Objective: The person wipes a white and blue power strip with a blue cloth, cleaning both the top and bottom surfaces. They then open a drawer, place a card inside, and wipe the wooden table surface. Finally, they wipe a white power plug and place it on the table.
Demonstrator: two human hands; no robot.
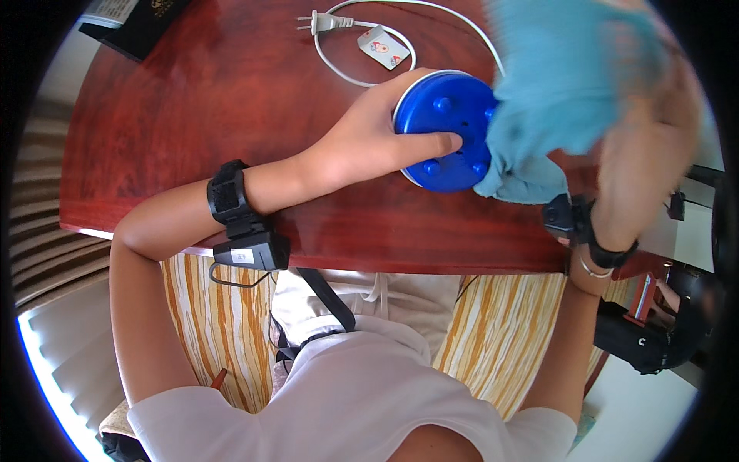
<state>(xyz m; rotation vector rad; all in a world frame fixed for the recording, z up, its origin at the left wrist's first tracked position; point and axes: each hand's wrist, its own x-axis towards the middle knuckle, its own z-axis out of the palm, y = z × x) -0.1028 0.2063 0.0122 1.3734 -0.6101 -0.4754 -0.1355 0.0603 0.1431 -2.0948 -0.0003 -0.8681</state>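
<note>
My left hand grips a round appliance with a glossy blue underside and a white rim. Its underside faces up, showing small round feet and dark holes, and my thumb presses near the centre. A teal cloth hangs from my right hand, blurred at the upper right. The cloth's lower folds lie against the appliance's right side and hide part of it. Behind it, a white power cord with a two-pin plug loops over the table, around a white printed tag.
The reddish-brown wooden table has a curved edge close to my body. At the far left lies a black box bearing writing. Another person sits at the right, beyond a striped chair. Pleated curtains hang at the left.
</note>
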